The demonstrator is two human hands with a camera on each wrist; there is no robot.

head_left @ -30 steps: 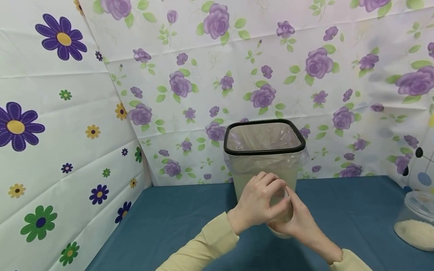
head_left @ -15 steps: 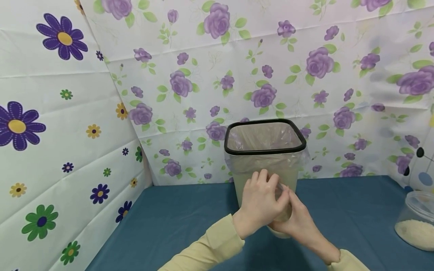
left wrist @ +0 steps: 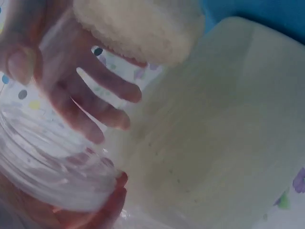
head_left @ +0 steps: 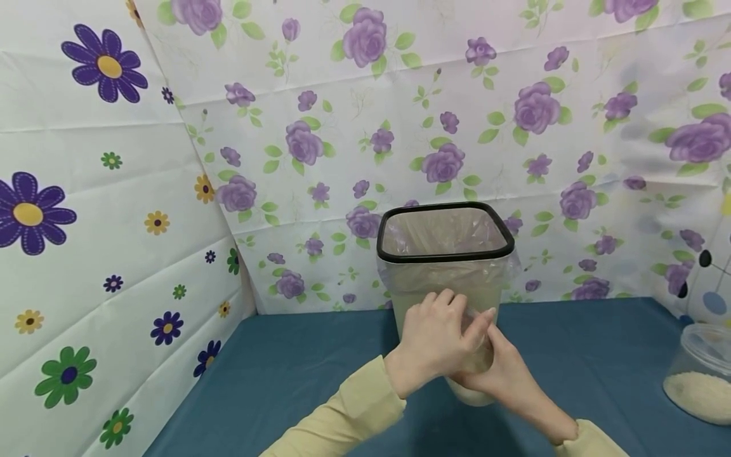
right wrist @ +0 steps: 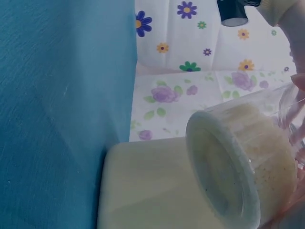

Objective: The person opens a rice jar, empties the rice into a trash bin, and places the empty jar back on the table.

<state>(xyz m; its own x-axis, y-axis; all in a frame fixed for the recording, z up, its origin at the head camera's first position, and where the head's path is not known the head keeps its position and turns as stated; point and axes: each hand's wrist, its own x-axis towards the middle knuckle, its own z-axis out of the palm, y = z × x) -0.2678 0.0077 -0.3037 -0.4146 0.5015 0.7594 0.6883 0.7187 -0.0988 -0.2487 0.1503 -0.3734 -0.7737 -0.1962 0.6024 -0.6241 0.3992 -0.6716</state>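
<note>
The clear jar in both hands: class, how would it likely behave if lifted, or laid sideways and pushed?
The clear jar would probably roll, as its base is round. It may feel bottom-heavy, since its pale grains lie toward the base. Smooth and glossy, it could be slippery.

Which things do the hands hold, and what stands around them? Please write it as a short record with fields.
Left hand: fingers curled over the top of the clear jar
Right hand: grips the same jar's side
Jar contents: pale grains
Behind hands: pale bin with black rim, lined with clear bag
Right edge, head view: second clear container, similar grains inside
Surface: blue cloth
</note>
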